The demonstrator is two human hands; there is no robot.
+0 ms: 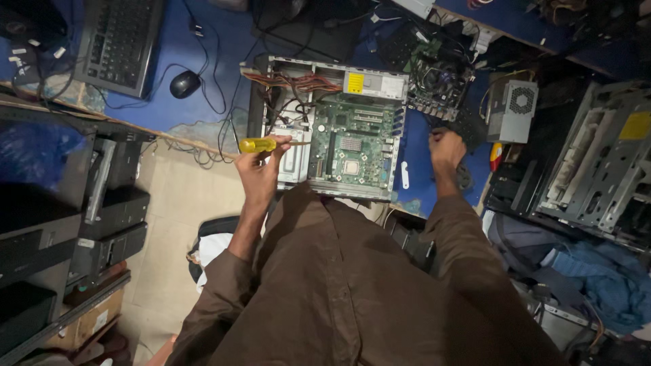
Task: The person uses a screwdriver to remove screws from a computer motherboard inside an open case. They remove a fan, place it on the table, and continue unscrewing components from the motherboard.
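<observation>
Head view, looking straight down: the left hand (261, 163) has its grip wrapped around a yellow-handled screwdriver (259, 144). The handle's long axis runs sideways, nearly level, with the shaft pointing right toward the open PC case (332, 129) lying flat on the blue tabletop (169, 47). So the tool sits just at the case's left edge, right beside the drive bay, and the green motherboard (352, 146) lies to the right of the tip. The right hand (447, 146) is off past the case's right side, curled down on something dark; can't tell what, or whether it's really gripping. The left hand is clearly nearer the board. A mouse (184, 84) and keyboard (122, 41) sit farther left.
</observation>
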